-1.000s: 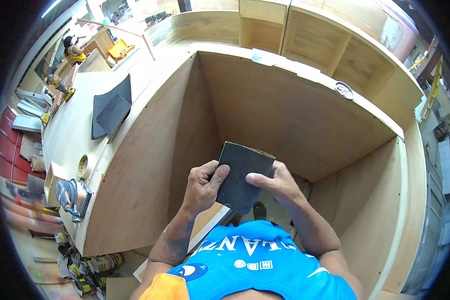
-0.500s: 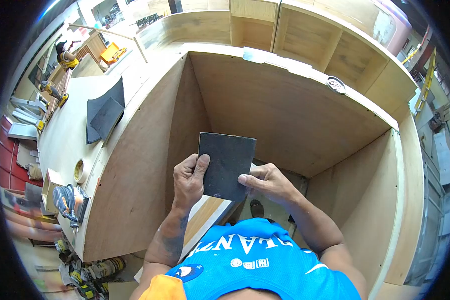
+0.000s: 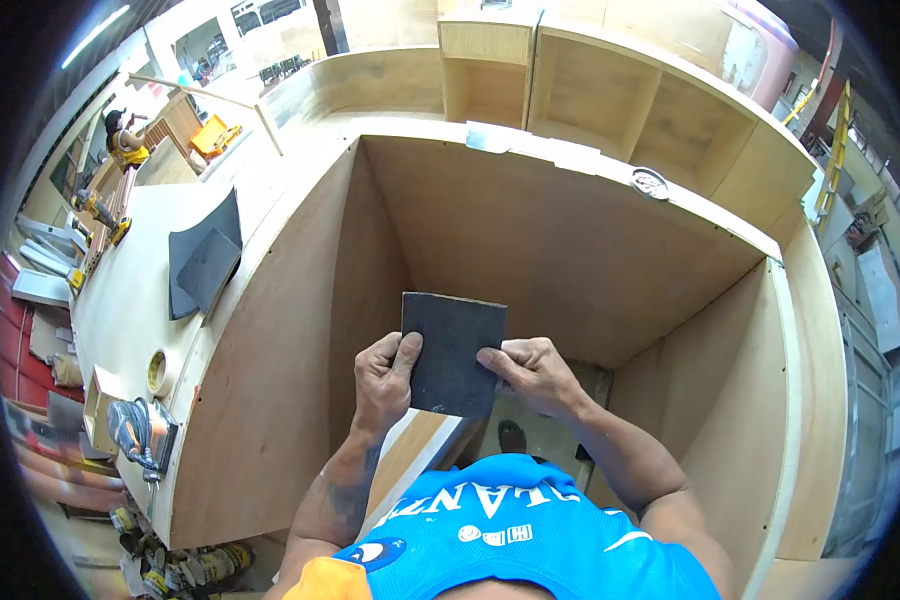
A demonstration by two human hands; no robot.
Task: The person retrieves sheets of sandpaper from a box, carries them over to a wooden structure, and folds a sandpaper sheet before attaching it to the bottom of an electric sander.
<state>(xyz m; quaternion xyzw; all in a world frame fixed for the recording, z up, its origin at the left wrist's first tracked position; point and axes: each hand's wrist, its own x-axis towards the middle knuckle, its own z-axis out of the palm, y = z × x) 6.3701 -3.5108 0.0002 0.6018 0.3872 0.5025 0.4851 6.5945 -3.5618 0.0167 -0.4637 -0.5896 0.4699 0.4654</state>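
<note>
My L hand (image 3: 382, 378) & R hand (image 3: 535, 372) are both clamped on a black sheet (image 3: 454, 352), thumbs on its face, one by each side edge; other fingers mostly hidden behind. Sheet's btwn the hands, top edge above both thumbs, bottom edge below. Blue shirt (image 3: 540, 515) nearer me, wooden box (image 3: 570, 245) walls around. To my L, on the white tabletop (image 3: 120, 300): overlapping dark sheets (image 3: 206, 258), tape roll (image 3: 165, 373), sander (image 3: 150, 438) w/ bundled cord nr the close end; drill (image 3: 98, 210) farther off. Round dish (image 3: 650, 183) on the box's far rim, shelves (image 3: 595, 95) beyond.
</note>
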